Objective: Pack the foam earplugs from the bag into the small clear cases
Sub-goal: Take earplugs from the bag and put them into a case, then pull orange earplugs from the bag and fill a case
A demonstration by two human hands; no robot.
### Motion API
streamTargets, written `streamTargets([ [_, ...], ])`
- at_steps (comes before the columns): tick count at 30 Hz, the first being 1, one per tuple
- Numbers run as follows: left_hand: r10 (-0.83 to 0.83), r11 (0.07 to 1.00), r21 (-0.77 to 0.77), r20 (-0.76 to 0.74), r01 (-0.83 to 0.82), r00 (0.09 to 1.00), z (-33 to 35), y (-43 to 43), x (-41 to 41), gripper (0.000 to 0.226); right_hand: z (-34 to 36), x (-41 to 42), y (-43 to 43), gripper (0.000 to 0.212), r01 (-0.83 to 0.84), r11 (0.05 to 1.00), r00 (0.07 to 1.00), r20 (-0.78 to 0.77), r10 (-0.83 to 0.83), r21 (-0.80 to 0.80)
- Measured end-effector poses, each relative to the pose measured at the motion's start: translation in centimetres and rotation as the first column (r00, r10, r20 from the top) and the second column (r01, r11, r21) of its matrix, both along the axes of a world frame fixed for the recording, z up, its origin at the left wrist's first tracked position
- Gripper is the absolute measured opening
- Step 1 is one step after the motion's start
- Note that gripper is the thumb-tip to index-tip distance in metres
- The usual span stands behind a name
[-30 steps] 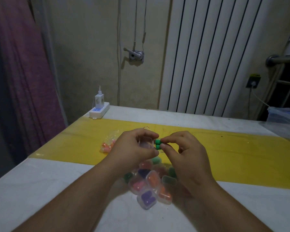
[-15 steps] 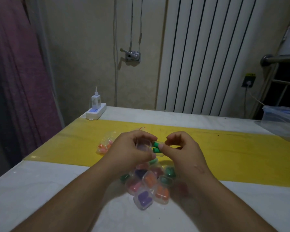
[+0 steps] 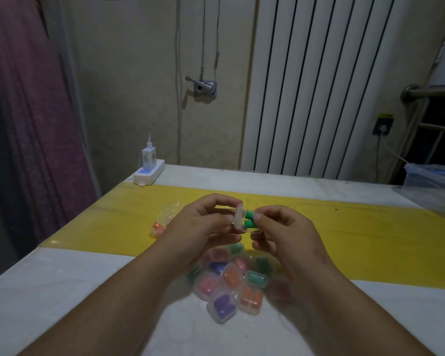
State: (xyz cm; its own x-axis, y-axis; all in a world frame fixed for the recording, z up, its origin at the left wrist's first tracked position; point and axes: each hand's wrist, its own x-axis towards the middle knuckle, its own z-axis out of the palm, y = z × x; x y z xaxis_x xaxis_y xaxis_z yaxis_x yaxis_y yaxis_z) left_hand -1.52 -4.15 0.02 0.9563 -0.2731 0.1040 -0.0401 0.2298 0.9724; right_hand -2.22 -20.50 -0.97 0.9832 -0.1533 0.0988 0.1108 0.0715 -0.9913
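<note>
2 green foam earplugs [image 3: 249, 220], short cylinders, lie side by side, 1 above the other in view, partly inside a small clear plastic case [image 3: 240, 217]. The case is held in the air between both hands, over the yellow strip [image 3: 357, 227] of the table. The long axis of both plugs runs roughly left-right, with inner ends at the case and outer ends against the right hand.

Right hand [image 3: 287, 228]: fingers curled, thumb tip [image 3: 258, 216] and index pinching the plugs' outer ends. Cannot tell if it also touches the case shell. Left hand [image 3: 199, 223]: fingers curled, gripping the case from its left side. Both hands are equally near, and the case sits just left of the right fingers.

Judgement: the step is seating this pair. The next push goes along the plug axis toward the left hand, then the lid snaps closed. Risk: the foam springs back out, or 1 plug skews.

Below the hands is a pile of filled clear cases [image 3: 231, 285] holding orange, purple, pink and green plugs, on the white table [image 3: 62, 291]. A crinkled clear bag [image 3: 162, 222] with orange plugs lies left of the left hand. A white power strip with charger [image 3: 148, 173] sits at the far-left corner, with a white ribbed radiator [image 3: 319, 86] behind.
</note>
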Motion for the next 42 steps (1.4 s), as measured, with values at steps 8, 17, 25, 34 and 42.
streamTargets([
  [8, 0.116, 0.978, 0.163, 0.102, -0.132, 0.988, -0.4, 0.0, 0.1, 0.025, 0.0, -0.2, 0.1, 0.034, -0.116, 0.990, 0.993, -0.025, 0.118, 0.078],
  [17, 0.133, 0.971, 0.174, 0.169, -0.162, 0.977, -0.6, 0.1, 0.4, 0.018, 0.0, -0.6, 0.2, 0.009, -0.097, 0.995, 0.995, 0.014, 0.097, 0.001],
  [25, 0.335, 0.915, 0.160, 0.207, -0.370, 0.919, -0.7, 1.0, 1.5, 0.007, 0.4, 0.3, -1.4, 0.011, 0.033, 0.997, 0.999, 0.042, -0.030, -0.071],
  [34, 0.429, 0.777, 0.297, 0.396, -0.555, 0.812, -1.0, 2.0, 2.2, 0.014, 0.5, 0.0, -2.3, 0.002, -0.080, 0.864, 0.993, -0.115, 0.026, -0.496],
  [42, 0.321, 0.638, 0.494, 0.526, -0.590, 0.788, -1.5, 2.3, 2.5, 0.020, -1.2, 0.0, -1.3, 0.011, -0.089, 0.698, 0.992, -0.127, -0.002, -0.710],
])
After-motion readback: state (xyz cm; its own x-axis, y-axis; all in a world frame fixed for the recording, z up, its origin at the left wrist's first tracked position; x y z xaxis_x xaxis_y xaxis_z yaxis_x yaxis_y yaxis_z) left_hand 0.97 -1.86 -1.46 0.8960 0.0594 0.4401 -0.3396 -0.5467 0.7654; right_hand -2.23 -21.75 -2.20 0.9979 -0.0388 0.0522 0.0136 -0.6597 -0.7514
